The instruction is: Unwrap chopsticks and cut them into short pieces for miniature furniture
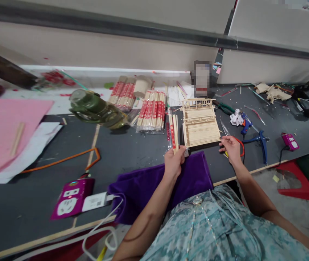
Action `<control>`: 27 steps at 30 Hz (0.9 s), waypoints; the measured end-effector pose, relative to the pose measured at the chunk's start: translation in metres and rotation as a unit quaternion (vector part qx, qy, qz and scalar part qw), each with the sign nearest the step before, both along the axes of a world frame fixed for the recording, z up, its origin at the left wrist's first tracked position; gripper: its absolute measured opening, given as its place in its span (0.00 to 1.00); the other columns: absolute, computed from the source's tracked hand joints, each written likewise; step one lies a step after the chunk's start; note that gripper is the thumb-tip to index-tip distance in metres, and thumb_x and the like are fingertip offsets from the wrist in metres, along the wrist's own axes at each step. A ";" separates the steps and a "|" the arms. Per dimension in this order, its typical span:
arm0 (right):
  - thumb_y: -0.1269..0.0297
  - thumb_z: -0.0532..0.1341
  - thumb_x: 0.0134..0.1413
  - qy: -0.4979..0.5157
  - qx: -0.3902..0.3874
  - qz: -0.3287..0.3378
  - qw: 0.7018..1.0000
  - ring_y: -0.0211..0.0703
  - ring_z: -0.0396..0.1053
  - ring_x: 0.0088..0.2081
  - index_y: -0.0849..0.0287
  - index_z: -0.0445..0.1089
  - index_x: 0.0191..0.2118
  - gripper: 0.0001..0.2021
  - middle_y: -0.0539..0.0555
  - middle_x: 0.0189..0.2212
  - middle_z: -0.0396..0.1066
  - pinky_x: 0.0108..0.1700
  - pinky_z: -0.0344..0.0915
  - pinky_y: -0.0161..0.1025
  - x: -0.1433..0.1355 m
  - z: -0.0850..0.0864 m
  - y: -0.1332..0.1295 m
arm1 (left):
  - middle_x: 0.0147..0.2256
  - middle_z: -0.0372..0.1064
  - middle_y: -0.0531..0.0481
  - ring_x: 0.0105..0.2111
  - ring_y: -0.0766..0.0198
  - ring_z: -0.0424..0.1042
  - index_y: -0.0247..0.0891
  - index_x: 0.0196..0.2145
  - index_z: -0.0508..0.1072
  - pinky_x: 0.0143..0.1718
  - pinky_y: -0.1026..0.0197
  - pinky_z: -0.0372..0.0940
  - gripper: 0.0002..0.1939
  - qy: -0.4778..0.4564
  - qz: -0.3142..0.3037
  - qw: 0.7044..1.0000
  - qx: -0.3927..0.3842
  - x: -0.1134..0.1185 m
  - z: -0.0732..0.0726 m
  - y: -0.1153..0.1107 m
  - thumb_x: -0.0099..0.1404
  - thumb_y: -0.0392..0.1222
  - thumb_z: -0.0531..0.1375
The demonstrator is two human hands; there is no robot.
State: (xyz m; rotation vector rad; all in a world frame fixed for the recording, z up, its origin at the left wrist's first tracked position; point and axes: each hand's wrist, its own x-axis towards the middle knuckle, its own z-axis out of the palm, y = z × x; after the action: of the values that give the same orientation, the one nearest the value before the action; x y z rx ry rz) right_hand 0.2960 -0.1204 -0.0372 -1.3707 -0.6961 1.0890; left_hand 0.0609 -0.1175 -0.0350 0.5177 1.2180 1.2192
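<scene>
A small model built of wooden sticks (201, 131), with a slatted floor and a little railing at its back, stands on the dark table. My left hand (174, 161) is closed about the lower ends of some chopsticks (174, 132), a few in a red paper sleeve, beside the model's front left corner. At the front right corner, my right hand (231, 148) pinches the model's edge between thumb and fingers. Orange-handled scissors (241, 145) lie partly behind that hand. A purple cloth (192, 174) is spread below the left hand.
Bagged chopstick packs (151, 112) and a green bottle (100, 110) stand to the left. Right of the model lie a blue glue gun (246, 123), a blue cutter (263, 145) and green-handled pliers (225, 107). Purple power sockets (71, 199) with a white charger (96, 202) sit front left.
</scene>
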 end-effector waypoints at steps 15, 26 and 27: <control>0.62 0.63 0.58 -0.373 0.143 0.112 0.910 0.45 0.72 0.39 0.54 0.77 0.34 0.05 0.53 0.35 0.75 0.43 0.69 0.40 0.024 0.006 0.004 | 0.13 0.48 0.66 0.12 0.78 0.44 0.36 0.26 0.67 0.13 0.70 0.40 0.17 0.001 0.005 1.000 -0.002 0.000 -0.001 0.000 0.48 0.47 0.71; 0.63 0.60 0.63 -0.438 0.170 0.154 0.870 0.44 0.72 0.36 0.56 0.75 0.36 0.08 0.54 0.34 0.75 0.39 0.67 0.39 0.030 0.008 0.007 | 0.13 0.48 0.66 0.12 0.78 0.44 0.36 0.26 0.67 0.13 0.71 0.40 0.18 -0.013 0.004 1.000 -0.005 -0.001 0.000 0.000 0.48 0.47 0.71; 0.62 0.60 0.63 -0.439 0.168 0.155 0.869 0.44 0.72 0.35 0.56 0.75 0.36 0.08 0.54 0.34 0.75 0.39 0.67 0.39 0.030 0.008 0.007 | 0.13 0.48 0.66 0.12 0.78 0.43 0.36 0.26 0.68 0.13 0.71 0.40 0.18 -0.018 0.003 1.000 -0.007 -0.002 0.000 0.000 0.47 0.47 0.72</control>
State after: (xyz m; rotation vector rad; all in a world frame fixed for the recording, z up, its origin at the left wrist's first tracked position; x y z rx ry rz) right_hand 0.3261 -0.1133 -0.0294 -1.4405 -1.7343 0.4752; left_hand 0.0593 -0.1179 -0.0353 0.4804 1.1978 1.2199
